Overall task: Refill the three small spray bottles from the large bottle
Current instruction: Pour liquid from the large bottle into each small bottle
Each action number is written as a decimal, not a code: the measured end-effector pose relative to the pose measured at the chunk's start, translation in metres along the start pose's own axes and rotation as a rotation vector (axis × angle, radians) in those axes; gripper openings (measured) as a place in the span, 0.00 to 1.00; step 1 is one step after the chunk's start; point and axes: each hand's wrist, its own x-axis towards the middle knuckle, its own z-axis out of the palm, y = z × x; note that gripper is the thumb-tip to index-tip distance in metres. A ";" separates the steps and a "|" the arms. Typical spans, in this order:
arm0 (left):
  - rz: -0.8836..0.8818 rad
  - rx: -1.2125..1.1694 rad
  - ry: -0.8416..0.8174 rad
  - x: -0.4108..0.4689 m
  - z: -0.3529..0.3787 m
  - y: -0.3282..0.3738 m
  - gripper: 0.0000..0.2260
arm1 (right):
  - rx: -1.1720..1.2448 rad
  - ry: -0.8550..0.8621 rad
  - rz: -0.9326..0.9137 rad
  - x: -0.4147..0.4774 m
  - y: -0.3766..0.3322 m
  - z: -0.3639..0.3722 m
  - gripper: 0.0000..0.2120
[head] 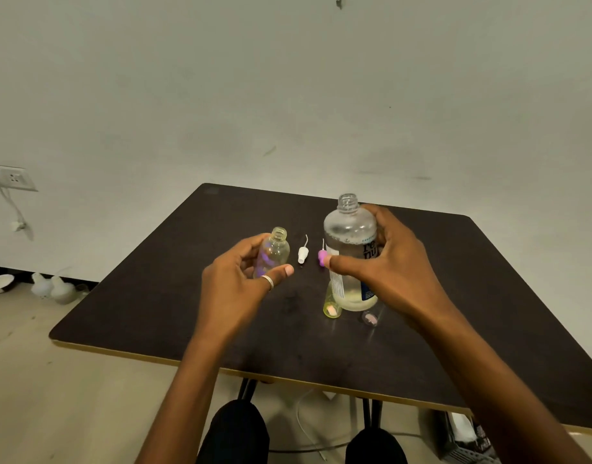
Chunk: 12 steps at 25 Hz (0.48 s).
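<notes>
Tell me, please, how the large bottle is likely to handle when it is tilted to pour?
The large bottle looks roughly three-quarters full, so it is probably fairly heavy for one hand. Its neck is uncapped, so liquid may slosh out fast. The right hand wraps only partly round it, so the smooth plastic might slip.

Large clear bottle [350, 249], uncapped, upright, part full, held above table right of center. Small clear bottle [274, 252], uncapped, upright, held left. Yellowish small bottle [331, 304] and clear small bottle [370, 317] just near of the large one.
</notes>
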 end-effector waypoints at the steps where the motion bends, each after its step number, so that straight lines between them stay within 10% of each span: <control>1: 0.013 0.007 0.007 -0.002 -0.003 0.005 0.23 | -0.041 -0.012 -0.013 -0.003 -0.001 0.001 0.29; 12: 0.086 0.126 0.042 -0.007 -0.009 0.018 0.30 | -0.386 -0.087 -0.174 -0.018 -0.015 0.009 0.33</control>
